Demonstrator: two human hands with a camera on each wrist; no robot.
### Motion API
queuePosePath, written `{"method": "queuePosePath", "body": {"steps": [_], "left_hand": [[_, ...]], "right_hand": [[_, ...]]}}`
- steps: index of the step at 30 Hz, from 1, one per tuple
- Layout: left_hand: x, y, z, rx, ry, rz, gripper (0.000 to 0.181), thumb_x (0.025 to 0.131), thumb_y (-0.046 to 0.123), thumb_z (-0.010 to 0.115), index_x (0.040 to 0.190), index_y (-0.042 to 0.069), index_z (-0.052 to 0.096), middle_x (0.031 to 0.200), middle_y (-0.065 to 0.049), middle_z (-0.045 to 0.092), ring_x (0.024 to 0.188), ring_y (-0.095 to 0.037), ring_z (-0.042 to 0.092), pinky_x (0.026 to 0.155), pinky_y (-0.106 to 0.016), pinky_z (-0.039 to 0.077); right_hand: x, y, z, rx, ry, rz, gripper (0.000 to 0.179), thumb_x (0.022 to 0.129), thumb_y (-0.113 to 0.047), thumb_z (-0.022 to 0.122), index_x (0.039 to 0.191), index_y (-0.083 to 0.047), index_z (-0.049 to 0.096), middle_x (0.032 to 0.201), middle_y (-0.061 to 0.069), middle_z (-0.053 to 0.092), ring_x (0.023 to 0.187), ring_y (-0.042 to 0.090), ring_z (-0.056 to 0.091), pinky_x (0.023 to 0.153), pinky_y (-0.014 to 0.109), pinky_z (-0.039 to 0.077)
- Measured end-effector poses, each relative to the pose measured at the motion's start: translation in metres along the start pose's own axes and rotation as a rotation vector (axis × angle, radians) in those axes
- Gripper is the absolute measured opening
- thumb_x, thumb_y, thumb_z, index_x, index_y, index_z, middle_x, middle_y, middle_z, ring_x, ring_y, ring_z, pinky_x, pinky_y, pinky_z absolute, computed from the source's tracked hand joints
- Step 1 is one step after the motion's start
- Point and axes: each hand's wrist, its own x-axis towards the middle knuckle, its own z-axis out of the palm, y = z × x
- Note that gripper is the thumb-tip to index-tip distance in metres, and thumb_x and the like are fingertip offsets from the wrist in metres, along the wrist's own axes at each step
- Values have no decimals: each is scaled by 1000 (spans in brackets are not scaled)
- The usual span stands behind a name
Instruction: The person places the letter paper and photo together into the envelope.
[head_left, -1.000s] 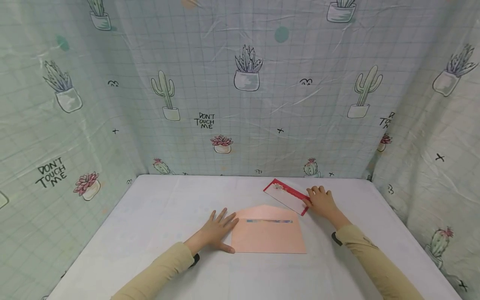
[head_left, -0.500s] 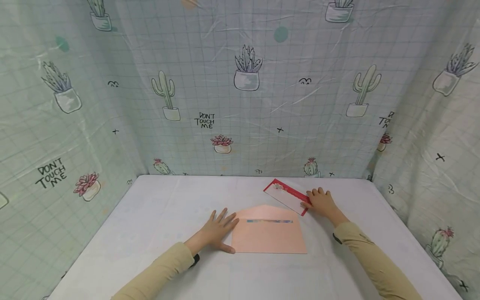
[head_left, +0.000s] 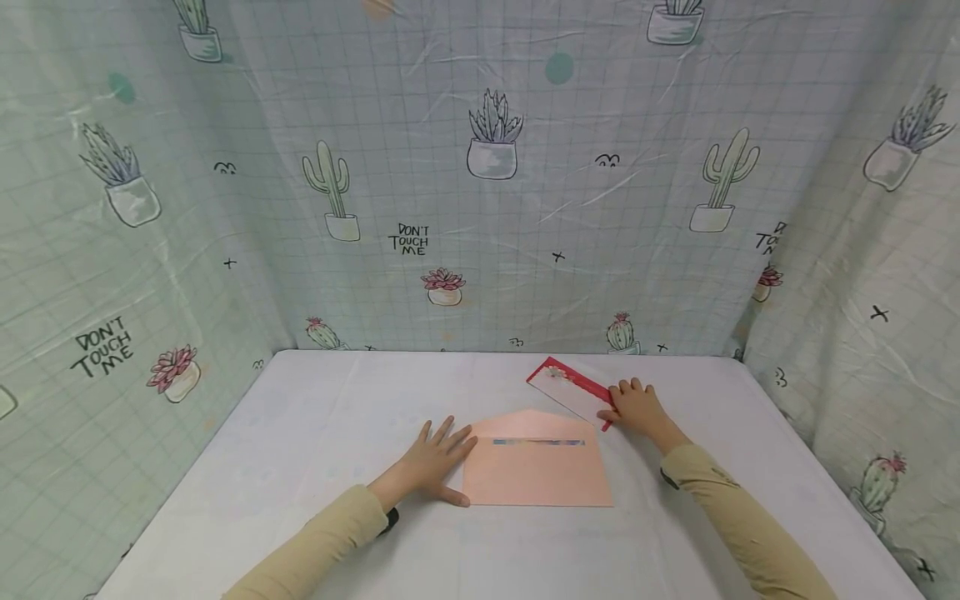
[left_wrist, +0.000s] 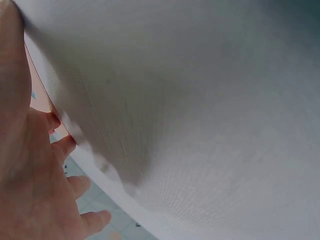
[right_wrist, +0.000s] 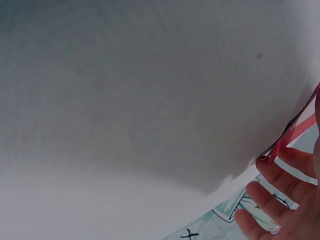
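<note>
Peach envelope (head_left: 537, 475) lies flat near the middle of a white-covered table (head_left: 540, 550), its pointed flap (head_left: 528, 422) turned out toward the patterned backdrop (head_left: 555, 200), as a person steadies its left side. The left hand (head_left: 437, 461) is spread wide, thumb well apart from the fingers and fingertips at the envelope's edge, while the right hand (head_left: 637, 410) pinches the near right end of a red-bordered card (head_left: 570, 392) set at a slant just beyond the envelope's upper right corner; whether the two pieces touch there cannot be told. With so light a touch at one side, the envelope could slide or swivel if the fingertips lift or the card's low corner catches the flap. A one-ended pinch could likewise bow or crease the card if it is pulled or twisted sharply. Materials look thin and stiff: matte, plain paper for the straight-edged envelope, and a long, narrow white panel for the card, with a scalloped red band and a small floral motif. Below the flap runs a slim blue-toned strip (head_left: 538, 442), printed or showing from inside, too small to tell. From the left wrist, the tabletop covering shows a fine, ribbed weave.
</note>
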Motion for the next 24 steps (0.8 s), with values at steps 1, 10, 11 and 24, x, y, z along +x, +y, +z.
{"method": "queuePosePath", "body": {"steps": [1, 10, 11, 24], "left_hand": [[0, 0, 0, -1, -1, -1, 99, 67, 74, 50, 141, 13, 25, 149, -7, 21, 137, -37, 14, 104, -59, 19], [0, 0, 0, 6, 4, 4, 99, 67, 74, 50, 141, 13, 25, 149, -7, 21, 137, -37, 14, 104, -60, 19], [0, 0, 0, 7, 5, 4, 99, 67, 74, 50, 141, 13, 25, 149, -7, 21, 137, -37, 14, 104, -60, 19], [0, 0, 2, 25, 14, 7, 99, 67, 74, 49, 141, 13, 26, 148, -7, 23, 136, -37, 16, 103, -59, 21]], "right_hand": [[0, 0, 0, -1, 3, -2, 53, 80, -49, 57, 98, 0, 54, 90, 17, 53, 87, 32, 45, 73, 49, 40], [1, 0, 3, -5, 60, -1, 51, 77, -46, 62, 93, 1, 51, 83, 17, 48, 81, 32, 43, 67, 45, 42], [1, 0, 3, -2, 71, 1, 51, 76, -45, 63, 93, 2, 51, 83, 17, 47, 80, 31, 43, 66, 45, 42], [-2, 3, 2, 74, 96, 30, 44, 74, -31, 71, 95, 2, 49, 80, 16, 49, 73, 29, 43, 61, 41, 41]]}}
